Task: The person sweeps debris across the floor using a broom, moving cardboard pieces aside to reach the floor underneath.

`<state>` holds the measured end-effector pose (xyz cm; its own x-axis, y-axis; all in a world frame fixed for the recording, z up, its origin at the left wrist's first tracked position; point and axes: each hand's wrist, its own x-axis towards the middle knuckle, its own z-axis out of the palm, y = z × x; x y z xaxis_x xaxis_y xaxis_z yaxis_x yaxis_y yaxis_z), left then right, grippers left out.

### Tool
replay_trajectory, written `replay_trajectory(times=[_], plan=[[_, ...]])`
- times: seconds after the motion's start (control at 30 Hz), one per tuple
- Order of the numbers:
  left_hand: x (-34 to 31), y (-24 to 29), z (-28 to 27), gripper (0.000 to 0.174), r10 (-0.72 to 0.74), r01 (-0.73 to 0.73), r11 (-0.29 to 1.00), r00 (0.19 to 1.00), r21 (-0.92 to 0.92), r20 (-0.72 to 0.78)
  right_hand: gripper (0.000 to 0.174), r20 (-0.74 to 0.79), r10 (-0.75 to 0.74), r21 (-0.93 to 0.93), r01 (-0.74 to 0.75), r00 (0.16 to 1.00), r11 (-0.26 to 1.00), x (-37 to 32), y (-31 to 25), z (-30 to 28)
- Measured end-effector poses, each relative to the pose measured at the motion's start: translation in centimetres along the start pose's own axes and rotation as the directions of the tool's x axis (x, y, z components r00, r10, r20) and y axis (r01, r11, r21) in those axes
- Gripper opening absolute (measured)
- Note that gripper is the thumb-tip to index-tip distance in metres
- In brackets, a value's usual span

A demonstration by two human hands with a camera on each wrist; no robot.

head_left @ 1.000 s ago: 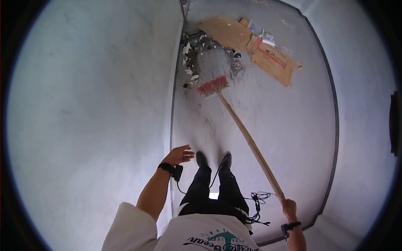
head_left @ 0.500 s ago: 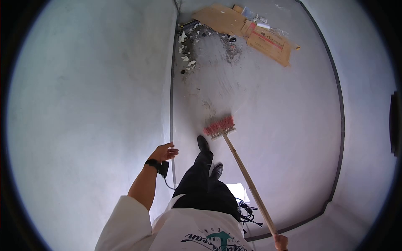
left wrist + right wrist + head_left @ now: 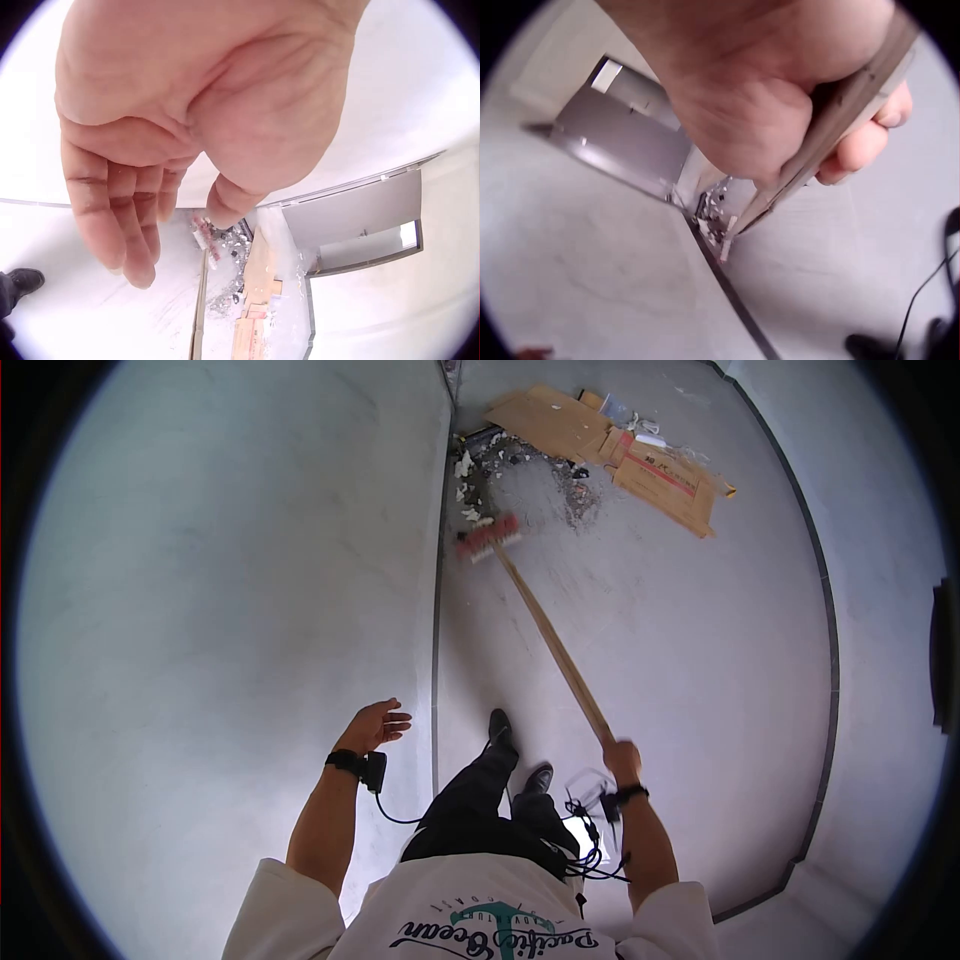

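Observation:
My right hand (image 3: 622, 762) grips the upper end of a long wooden handle; in the right wrist view the fingers (image 3: 862, 146) wrap round the wood. At its far end, the red-bristled push broom (image 3: 490, 537) lies on the floor at the near edge of the rubbish, close to the left wall. White scraps and dark debris (image 3: 480, 470) spread just beyond the bristles. My left hand (image 3: 374, 726) hangs free beside the left wall, its fingers loosely bent and holding nothing, as the left wrist view shows too.
Flattened cardboard (image 3: 665, 485) and a brown sheet (image 3: 550, 422) lie on the floor past the debris, with plastic bits beside them. A dark skirting strip (image 3: 436, 660) runs along the left wall. Black cables (image 3: 595, 855) dangle by my right hip. A grey door (image 3: 360, 210) shows in the left wrist view.
The broom head was drawn back near my feet, then pushed forward and left to the debris. My right hand has come up and forward with the handle. The left hand has shifted slightly left.

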<state>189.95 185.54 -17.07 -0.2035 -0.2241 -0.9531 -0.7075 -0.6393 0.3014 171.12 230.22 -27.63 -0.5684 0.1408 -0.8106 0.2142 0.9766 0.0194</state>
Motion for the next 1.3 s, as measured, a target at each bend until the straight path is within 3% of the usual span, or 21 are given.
replay_trajectory(times=[0.07,0.17,0.2,0.23,0.27,0.33,0.4,0.47,0.53,0.63,0.7,0.77,0.87,0.9,1.0,1.03,1.07,1.17,1.23,1.27,1.3], plan=[[1.2,-4.4,-0.6,0.035,0.08,-0.08,0.996,0.997,0.033,0.016,0.065,0.04,-0.143,0.128,0.137,0.989,0.982,1.0,-1.9,1.8],[0.6,-0.4,0.3,0.04,0.13,-0.129,0.989,0.991,0.068,-0.017,0.065,0.002,-0.172,0.023,0.172,0.985,0.985,2.4,-0.9,1.4],[1.2,-1.5,0.1,0.04,0.129,-0.128,0.991,0.991,0.049,-0.017,0.064,0.001,-0.209,-0.035,0.209,0.978,0.977,1.6,1.4,1.5],[2.1,-2.1,-0.3,0.04,0.108,-0.108,0.994,0.994,0.009,0.017,0.068,-0.146,-0.303,-0.055,0.298,0.942,0.953,1.4,4.4,2.5],[4.1,-6.2,-1.4,0.04,0.099,-0.097,0.995,0.994,-0.032,0.054,0.065,-0.16,-0.371,-0.166,0.345,0.915,0.924,1.2,9.1,5.5],[6.5,-7.3,-2.7,0.037,0.045,-0.043,0.998,0.998,-0.037,0.047,0.066,-0.185,-0.407,-0.274,0.351,0.894,0.895,0.3,16.0,7.6],[7.2,-7.9,-2.9,0.037,0.014,-0.011,0.999,0.996,-0.043,0.086,0.056,-0.119,-0.26,-0.3,0.215,0.958,0.93,-4.9,20.5,5.8],[7.7,-8.1,-3.0,0.037,-0.006,0.008,0.999,0.997,-0.034,0.076,0.052,-0.159,-0.424,-0.32,0.359,0.892,0.877,-8.4,26.7,6.0],[8.7,-9.6,-3.1,0.033,-0.021,0.023,0.999,0.997,-0.03,0.078,0.052,-0.182,-0.195,-0.341,0.124,0.964,0.932,-10.8,31.3,7.2],[9.9,-11.2,-3.4,0.035,-0.05,0.05,0.999,0.996,-0.001,0.074,0.059,-0.139,-0.307,-0.432,0.222,0.941,0.874,-11.4,35.6,6.7],[9.8,-10.4,-3.4,0.036,-0.079,0.078,0.996,0.995,0.033,0.059,0.059,-0.104,-0.087,-0.415,0.036,0.991,0.909,-12.2,32.8,3.9],[10.3,-10.6,-3.7,0.036,-0.08,0.079,0.997,0.995,0.021,0.051,0.061,-0.124,-0.125,-0.415,0.063,0.984,0.908,-8.9,32.7,6.8],[9.9,-11.1,-3.9,0.038,-0.067,0.067,0.998,0.997,0.0,0.03,0.063,-0.019,-0.078,-0.333,0.067,0.997,0.94,-4.0,24.0,10.2],[9.9,-11.2,-4.1,0.039,-0.063,0.063,0.998,0.997,-0.004,0.038,0.063,-0.068,-0.175,-0.339,0.142,0.982,0.93,-1.8,21.0,11.3],[10.0,-11.9,-5.0,0.042,-0.004,0.002,0.999,0.999,0.032,0.046,0.063,-0.07,-0.08,-0.252,0.06,0.994,0.966,3.4,11.0,10.0],[10.3,-12.1,-5.1,0.042,0.012,-0.012,1.0,0.999,0.014,0.045,0.068,-0.166,-0.099,-0.23,0.059,0.981,0.971,7.0,8.8,11.2],[10.8,-13.6,-5.6,0.042,0.023,-0.022,1.0,0.999,-0.01,0.042,0.071,0.003,-0.017,-0.182,0.017,1.0,0.983,10.2,5.1,11.5],[10.5,-14.2,-6.0,0.042,0.041,-0.042,0.998,0.999,-0.041,-0.019,0.075,-0.235,-0.155,-0.06,0.144,0.96,0.988,17.0,-9.2,10.5],[10.3,-13.7,-6.0,0.043,0.089,-0.09,0.995,0.996,-0.031,-0.02,0.071,-0.122,-0.304,0.185,0.323,0.945,0.928,16.1,-19.4,5.7],[10.4,-14.3,-6.2,0.043,0.127,-0.127,0.992,0.992,-0.016,-0.01,0.063,-0.112,-0.408,0.421,0.416,0.906,0.806,17.6,-22.2,6.4],[10.5,-14.4,-6.0,0.043,0.125,-0.125,0.992,0.992,-0.019,-0.009,0.063,-0.112,-0.408,0.418,0.416,0.906,0.808,17.4,-23.1,6.2]])
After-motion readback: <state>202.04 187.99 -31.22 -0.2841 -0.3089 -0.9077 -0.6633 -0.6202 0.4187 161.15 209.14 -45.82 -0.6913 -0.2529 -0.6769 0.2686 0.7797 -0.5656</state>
